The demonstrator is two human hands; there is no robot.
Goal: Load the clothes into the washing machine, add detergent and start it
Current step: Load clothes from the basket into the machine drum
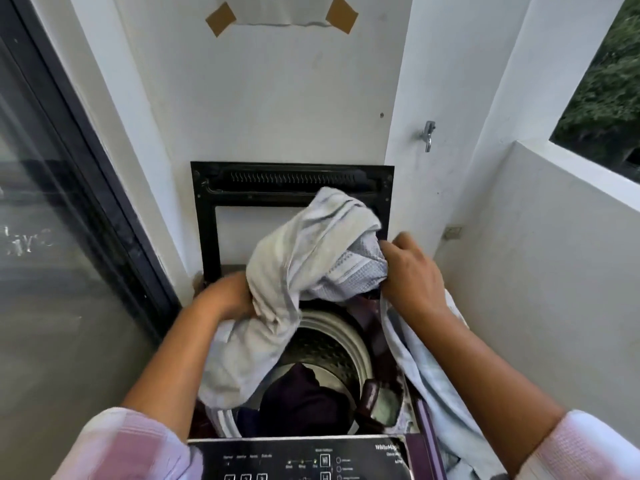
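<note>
A top-loading washing machine [349, 336] stands below me with its black-framed lid [207, 216] raised against the wall. Both hands hold a bundle of pale grey-white clothes [298, 258] over the drum opening. My left hand [225, 297] grips the bundle's left lower side. My right hand [410, 271] grips its right side at a waffle-textured piece. Dark purple clothing [301, 393] lies in the drum. A light blue cloth [426, 372] hangs over the machine's right edge under my right forearm.
The machine's control panel [301, 459] with buttons runs along the bottom. A dark glass sliding door [52, 202] closes off the left. White walls stand behind and to the right, with a metal tap [428, 135] on the wall. No detergent is in view.
</note>
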